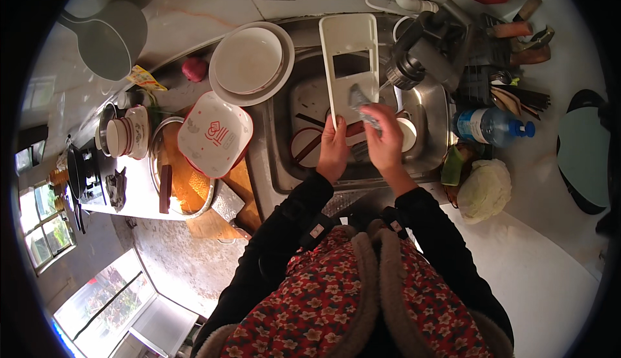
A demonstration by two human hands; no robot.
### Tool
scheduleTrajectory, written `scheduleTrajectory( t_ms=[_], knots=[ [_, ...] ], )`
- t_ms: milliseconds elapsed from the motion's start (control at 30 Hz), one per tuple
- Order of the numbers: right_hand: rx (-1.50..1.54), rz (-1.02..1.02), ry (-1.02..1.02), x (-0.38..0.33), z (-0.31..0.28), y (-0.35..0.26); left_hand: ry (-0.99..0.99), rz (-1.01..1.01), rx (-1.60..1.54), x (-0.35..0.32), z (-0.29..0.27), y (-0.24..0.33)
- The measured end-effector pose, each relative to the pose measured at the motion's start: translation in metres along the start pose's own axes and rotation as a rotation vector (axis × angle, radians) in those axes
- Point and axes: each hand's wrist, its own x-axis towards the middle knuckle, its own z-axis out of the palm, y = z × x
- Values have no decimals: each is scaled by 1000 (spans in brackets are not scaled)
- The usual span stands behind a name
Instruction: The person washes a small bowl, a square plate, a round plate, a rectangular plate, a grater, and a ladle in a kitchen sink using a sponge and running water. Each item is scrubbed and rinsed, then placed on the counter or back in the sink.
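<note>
**Sink, counter and what surrounds them**

The slicer board [349, 60] stands in the sink [427, 157], with the faucet [420, 51] to its right. Left of the sink, stacked plates [252, 60] sit behind a square dish [213, 133], which rests on a basin [184, 190]. Right of the sink lie a bottle [491, 126] and, nearer the person, a cabbage [484, 190].

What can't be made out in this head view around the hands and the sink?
- Sink bottom: mostly hidden by the white slicer board and both hands.
- Grey scrubber's material: blurred, half covered by the right hand.
- Left hand palm: turned away from the camera.
- Utensils in the rack: too small.
</note>
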Motion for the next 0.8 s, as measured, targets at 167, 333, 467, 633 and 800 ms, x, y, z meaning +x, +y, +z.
scheduleTrajectory(
  t_ms=[167,333,467,633,800],
  knots=[
    [-182,-190,-184,0,13,17,15,-14,29,-9,-1,-7],
    [-308,-192,-131,2,1,37,-7,-44,103,-13,-8,-3],
    [-157,-53,-116,5,-6,32,-41,-83,-15,-18,-9,-5],
    [-17,84,115,30,-16,32,-96,-157,77,-24,-20,-7],
    [-149,135,110,67,-10,56,-134,-200,200,-34,-27,-5]
  ],
)
